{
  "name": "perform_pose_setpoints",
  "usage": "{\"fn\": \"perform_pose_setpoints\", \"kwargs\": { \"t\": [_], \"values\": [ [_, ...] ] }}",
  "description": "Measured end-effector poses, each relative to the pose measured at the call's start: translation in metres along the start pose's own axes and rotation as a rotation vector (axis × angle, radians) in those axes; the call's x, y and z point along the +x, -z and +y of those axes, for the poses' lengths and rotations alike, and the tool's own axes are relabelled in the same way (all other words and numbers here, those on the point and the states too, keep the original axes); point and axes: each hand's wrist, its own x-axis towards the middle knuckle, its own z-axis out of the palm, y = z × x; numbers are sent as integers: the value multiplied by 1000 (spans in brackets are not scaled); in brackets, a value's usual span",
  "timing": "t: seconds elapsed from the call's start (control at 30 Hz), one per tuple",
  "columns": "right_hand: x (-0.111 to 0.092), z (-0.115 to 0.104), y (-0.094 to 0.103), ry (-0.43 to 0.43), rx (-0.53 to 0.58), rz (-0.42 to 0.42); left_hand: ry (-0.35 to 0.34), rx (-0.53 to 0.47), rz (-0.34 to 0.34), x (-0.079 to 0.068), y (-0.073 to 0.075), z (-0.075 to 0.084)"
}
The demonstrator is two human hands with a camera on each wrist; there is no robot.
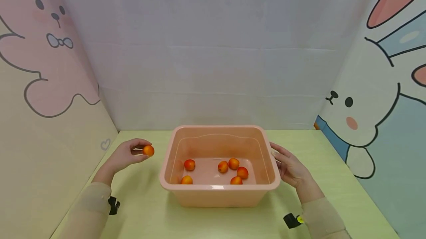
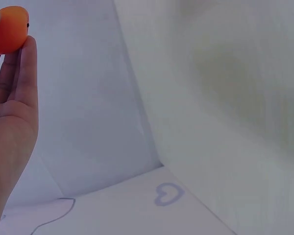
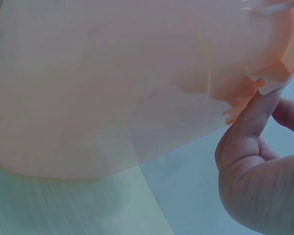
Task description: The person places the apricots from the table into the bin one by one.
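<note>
My left hand (image 1: 124, 156) pinches a small round orange fruit (image 1: 148, 150) between thumb and fingers, over the table left of the tub. The left wrist view shows this fruit (image 2: 11, 30) with smooth skin and a small dark spot at its side. A pale pink plastic tub (image 1: 219, 197) stands on the table in the middle. Inside, several similar fruits lie on its floor, among them one fruit (image 1: 189, 164) at the left and one fruit (image 1: 242, 173) at the right. My right hand (image 1: 294, 168) grips the tub's right rim, its fingers (image 3: 252, 115) hooked under the edge.
The pale yellow-green table (image 1: 139, 209) meets a white sheet backdrop (image 1: 213, 65) at the back. Side panels with cartoon animals stand at the left (image 1: 60, 80) and right (image 1: 362, 120). Dark straps with small devices hang at both wrists.
</note>
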Motion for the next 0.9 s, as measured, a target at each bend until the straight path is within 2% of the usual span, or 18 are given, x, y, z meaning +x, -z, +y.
{"fn": "perform_pose_setpoints", "kwargs": {
  "t": [0.2,0.43,0.67,0.9],
  "values": [
    [1,0,0,4,7,-16,-81,36,26,16,13,30],
    [1,1,0,4,9,-9,-172,36,38,37,20,61],
    [1,1,2,8,8,-37,-215,41,5,56,20,100],
    [0,1,1,11,-3,-21,-346,65,-58,76,13,138]
  ]
}}
